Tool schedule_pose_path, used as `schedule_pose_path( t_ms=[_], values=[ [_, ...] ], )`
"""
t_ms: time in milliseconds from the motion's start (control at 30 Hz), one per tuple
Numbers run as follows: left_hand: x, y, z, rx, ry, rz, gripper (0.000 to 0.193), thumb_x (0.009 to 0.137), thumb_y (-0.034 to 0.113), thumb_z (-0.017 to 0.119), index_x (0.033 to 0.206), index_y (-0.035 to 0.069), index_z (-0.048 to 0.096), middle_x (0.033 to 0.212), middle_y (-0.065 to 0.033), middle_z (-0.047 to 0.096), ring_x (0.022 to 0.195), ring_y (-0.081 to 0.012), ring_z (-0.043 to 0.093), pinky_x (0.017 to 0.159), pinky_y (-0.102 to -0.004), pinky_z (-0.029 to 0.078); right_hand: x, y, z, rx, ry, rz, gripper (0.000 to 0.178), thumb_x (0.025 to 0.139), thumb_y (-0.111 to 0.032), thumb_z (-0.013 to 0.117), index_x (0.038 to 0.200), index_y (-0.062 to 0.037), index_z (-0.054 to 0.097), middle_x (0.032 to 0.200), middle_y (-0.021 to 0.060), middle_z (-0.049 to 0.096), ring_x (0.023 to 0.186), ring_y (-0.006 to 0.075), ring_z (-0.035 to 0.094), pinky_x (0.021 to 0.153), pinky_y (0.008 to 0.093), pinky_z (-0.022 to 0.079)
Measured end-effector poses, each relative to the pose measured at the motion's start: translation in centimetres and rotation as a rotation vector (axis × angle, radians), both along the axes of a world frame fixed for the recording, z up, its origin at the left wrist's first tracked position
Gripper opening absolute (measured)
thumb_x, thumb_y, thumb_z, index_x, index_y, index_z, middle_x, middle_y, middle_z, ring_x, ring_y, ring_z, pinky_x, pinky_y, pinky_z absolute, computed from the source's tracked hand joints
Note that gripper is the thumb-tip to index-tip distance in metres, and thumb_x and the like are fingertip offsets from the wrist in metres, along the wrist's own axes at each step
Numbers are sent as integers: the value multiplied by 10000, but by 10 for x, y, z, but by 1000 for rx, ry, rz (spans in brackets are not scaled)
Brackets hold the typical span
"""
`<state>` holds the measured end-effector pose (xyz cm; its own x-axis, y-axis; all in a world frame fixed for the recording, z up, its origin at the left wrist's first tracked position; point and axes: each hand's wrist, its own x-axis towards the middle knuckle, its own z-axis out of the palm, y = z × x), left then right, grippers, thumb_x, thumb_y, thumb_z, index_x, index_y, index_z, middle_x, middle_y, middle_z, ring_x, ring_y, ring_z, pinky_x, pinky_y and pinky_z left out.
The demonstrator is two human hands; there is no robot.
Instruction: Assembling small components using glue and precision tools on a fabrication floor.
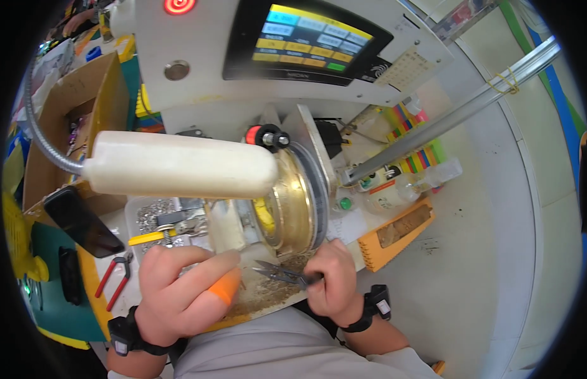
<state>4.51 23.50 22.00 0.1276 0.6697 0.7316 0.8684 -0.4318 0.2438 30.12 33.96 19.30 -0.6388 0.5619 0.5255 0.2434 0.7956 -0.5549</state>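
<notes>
My right hand is closed round dark metal pliers whose slim jaws are spread and point left. Facing those jaws, my left hand has its fingers curled together, and an orange cover wraps one finger. The fingers are slightly blurred, and whatever they may hold is hidden. Just beyond both hands stands a brass-coloured wheel with a dark rim, part of a machine. A long cream-white cylinder on a flexible metal hose reaches across above the left hand.
The machine's panel has a lit touchscreen and a red-lit button. Red-handled cutters and a phone lie at left, near a tray of small metal parts. An orange holder and bottles stand right.
</notes>
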Motion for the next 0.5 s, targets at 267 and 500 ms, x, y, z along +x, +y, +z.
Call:
schedule_pose_path(
  t_ms=[267, 500],
  values=[
    [9, 20, 10, 66, 24, 282, 259, 714, 49, 778, 956, 120, 718, 1150, -18, 736, 939, -250, 598, 832, -369, 455, 2, 15, 3, 115, -93, -216, 124, 857, -148, 794, 947, -96, 727, 820, 64, 623, 738, 292, 573, 741, 416, 435],
    [24, 39, 39, -148, 117, 419, 206, 772, 83, 781, 961, 88, 700, 1346, -120, 655, 1167, -383, 513, 976, -507, 370, -21, 52, 63, -522, 108, -18, 178, 957, -64, 701, 1118, -14, 759, 879, 92, 746, 688, 134, 640, 625, 285, 485]
  ],
)
